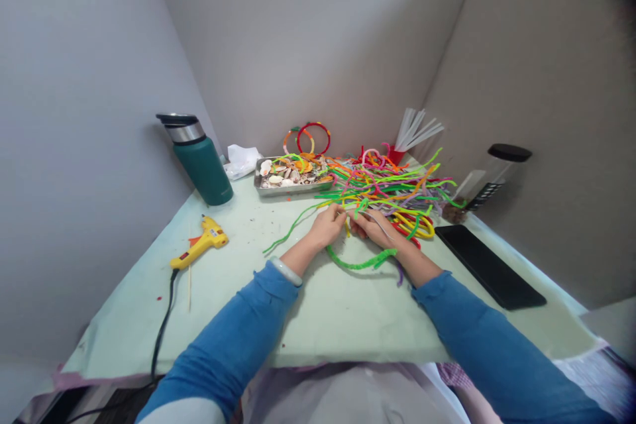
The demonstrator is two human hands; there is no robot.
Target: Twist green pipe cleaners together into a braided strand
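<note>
Blue sleeves point(233, 331) cross a pale table point(348, 331) to left hand point(328, 224) and right hand point(370, 230), close together, pinching a green fuzzy strand point(360, 265) that curves beneath them, where light, steady tension should help.

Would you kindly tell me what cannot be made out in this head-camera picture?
All in the head view:
- What lies between the left hand and right hand: too small, partly covered by them.
- Red cup: base hidden behind fuzzy stems.
- Black cord: far end cut off by the bottom edge.
- Mark on teal bottle: too small.
</note>
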